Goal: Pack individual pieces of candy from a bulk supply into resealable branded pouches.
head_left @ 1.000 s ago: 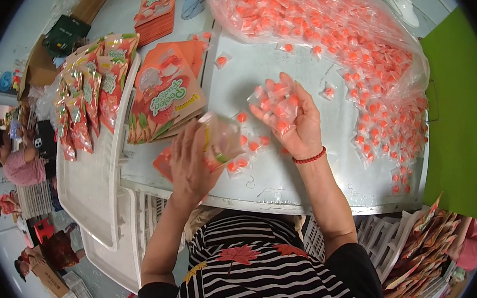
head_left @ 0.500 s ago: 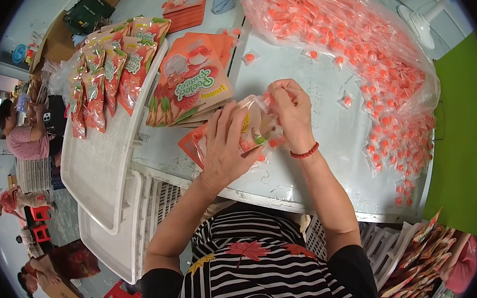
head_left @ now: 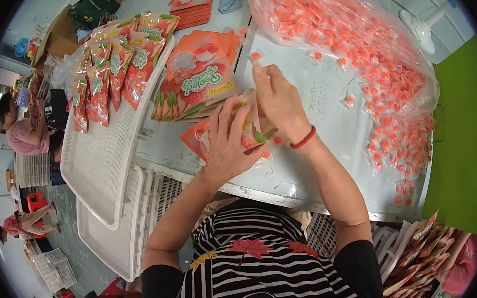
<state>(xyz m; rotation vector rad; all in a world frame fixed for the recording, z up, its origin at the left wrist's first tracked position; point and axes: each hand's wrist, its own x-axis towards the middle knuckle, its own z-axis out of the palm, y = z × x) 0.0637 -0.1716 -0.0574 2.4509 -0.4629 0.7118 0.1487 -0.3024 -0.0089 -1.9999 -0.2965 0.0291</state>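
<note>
On the table, the big clear bag lies at one o'clock with its heap loose toward three, so a brushing forearm could scatter it. At eleven, the stack of flat pouches might slide if the left hand bumps it. The left grip pins one pouch near the centre; whether the right hand, over its edge, grasps anything I cannot tell, and a slack hold could drop sweets beside those at four o'clock from it.
</note>
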